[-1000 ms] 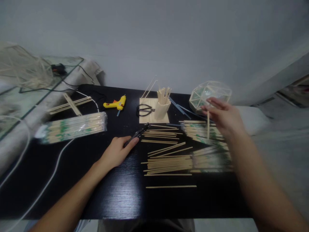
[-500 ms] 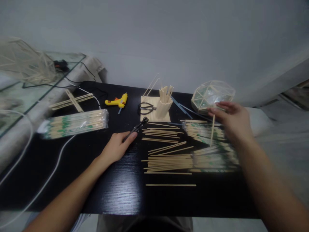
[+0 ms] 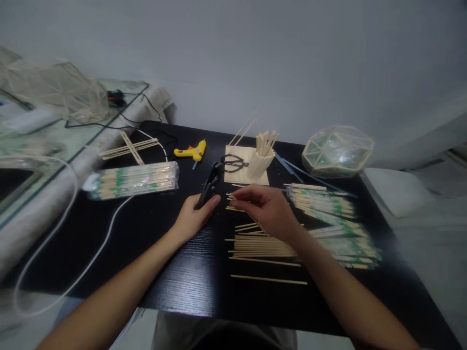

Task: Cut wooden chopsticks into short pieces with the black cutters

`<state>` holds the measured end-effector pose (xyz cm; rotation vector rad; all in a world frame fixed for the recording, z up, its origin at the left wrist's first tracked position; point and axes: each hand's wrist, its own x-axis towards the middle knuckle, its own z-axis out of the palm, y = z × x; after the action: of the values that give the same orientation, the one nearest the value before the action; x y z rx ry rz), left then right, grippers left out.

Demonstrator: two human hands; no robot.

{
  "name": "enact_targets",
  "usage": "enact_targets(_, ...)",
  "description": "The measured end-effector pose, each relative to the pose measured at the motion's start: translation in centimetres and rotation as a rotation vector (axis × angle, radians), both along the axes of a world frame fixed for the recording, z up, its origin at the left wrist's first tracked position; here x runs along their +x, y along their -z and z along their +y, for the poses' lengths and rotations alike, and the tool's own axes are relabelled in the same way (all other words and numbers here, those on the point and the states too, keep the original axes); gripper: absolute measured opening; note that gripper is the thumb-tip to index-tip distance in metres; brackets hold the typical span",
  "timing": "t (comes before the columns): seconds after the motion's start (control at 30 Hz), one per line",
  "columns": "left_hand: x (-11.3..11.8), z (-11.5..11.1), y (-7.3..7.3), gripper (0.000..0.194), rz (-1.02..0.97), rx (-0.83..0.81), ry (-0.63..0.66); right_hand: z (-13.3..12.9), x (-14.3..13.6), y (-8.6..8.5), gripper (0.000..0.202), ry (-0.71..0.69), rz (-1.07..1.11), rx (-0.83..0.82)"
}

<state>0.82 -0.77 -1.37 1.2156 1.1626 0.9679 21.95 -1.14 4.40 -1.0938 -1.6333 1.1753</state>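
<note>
My left hand (image 3: pixel 195 216) is wrapped round a black tool that looks like pliers (image 3: pixel 210 184), its head pointing up and away. Just to its right, my right hand (image 3: pixel 268 209) has thumb and fingers pinched on a thin wooden stick, mostly hidden by the hand. Under and in front of the right hand lie rows of loose wooden sticks (image 3: pixel 262 245). One single stick (image 3: pixel 269 279) lies apart, closer to the front edge. Beyond the hands, a holder made of sticks (image 3: pixel 260 165) stands upright on a wooden board (image 3: pixel 233 179), filled with more sticks. Black-handled scissors (image 3: pixel 233 164) rest on that board.
A yellow glue gun (image 3: pixel 191 151) lies at the back left. Plastic-wrapped stick packs lie on the left (image 3: pixel 136 180) and right (image 3: pixel 328 204). A faceted stick-frame piece (image 3: pixel 337 151) sits at the back right. A white cable (image 3: pixel 104 240) loops across the left side.
My right hand has come left from near the faceted piece to beside my left hand, bringing the wooden stick. The pliers have tilted more upright, and the view has shifted slightly.
</note>
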Motion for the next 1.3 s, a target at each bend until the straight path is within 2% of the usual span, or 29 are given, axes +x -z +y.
enact_targets(0.17, 0.3, -0.2, -0.7, 0.054, -0.142, -0.094, -0.005, -0.1, -0.2, 1.0, 0.014, -0.129, -0.140, 0.059)
enact_targets(0.3, 0.4, -0.3, -1.0, 0.053, -0.228, -0.183, 0.062, 0.0, 0.0, 1.3, 0.012, -0.136, -0.239, 0.159)
enact_targets(0.47, 0.5, -0.4, -1.0, 0.053, -0.212, -0.178, 0.121, 0.2, 0.0, 1.4, 0.012, -0.161, -0.312, 0.249)
enact_targets(0.63, 0.6, -0.5, -0.9, 0.053, -0.173, -0.173, 0.130, 0.1, -0.1, 1.3, 0.007, -0.156, -0.334, 0.225)
enact_targets(0.9, 0.6, -0.5, -0.7, 0.051, -0.121, -0.156, 0.066, 0.0, -0.4, 1.5, 0.006, -0.118, -0.372, 0.229)
enact_targets(1.07, 0.6, -0.3, -0.7, 0.046, -0.043, -0.140, 0.048, 1.2, 0.7, 2.4, 0.008, -0.124, -0.470, 0.232)
enact_targets(1.3, 0.4, 0.1, -0.6, 0.042, -0.117, -0.209, 0.003, 2.2, 1.5, 3.7, 0.012, -0.101, -0.641, 0.181)
